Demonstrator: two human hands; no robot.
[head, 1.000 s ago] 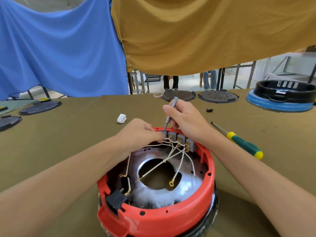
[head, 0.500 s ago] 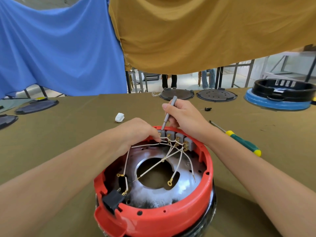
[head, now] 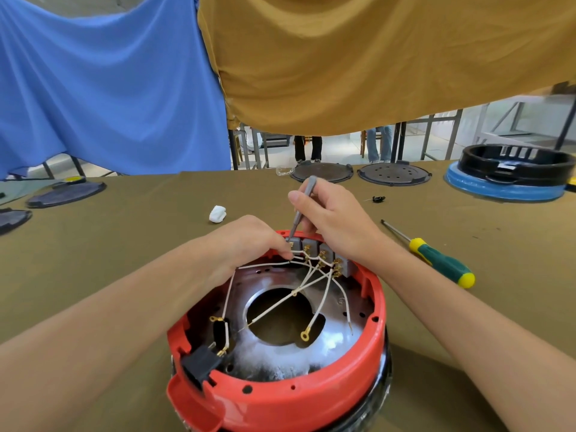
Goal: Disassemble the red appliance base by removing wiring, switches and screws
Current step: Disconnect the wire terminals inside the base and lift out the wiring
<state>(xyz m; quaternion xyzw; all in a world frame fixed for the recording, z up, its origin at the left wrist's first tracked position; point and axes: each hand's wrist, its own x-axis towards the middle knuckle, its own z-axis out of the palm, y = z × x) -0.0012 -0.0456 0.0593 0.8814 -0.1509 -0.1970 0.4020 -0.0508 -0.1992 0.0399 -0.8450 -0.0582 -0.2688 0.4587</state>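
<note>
red base (head: 280,397) near centre of table (head: 124,244) | wires (head: 314,277), switches (head: 324,254) still mounted | small screwdriver (head: 300,210) being gripped by right hand (head: 330,219), wire being pinched by left hand (head: 249,244) | most work judged remaining

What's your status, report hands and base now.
Right hand grips grey tool, tip at leftmost switch. Left hand pinches white wire. Red base still wired.

One red appliance base (head: 280,397), four grey switches (head: 321,252), two screwdrivers (head: 436,260), four dark discs (head: 392,174), two hands (head: 330,219).
</note>
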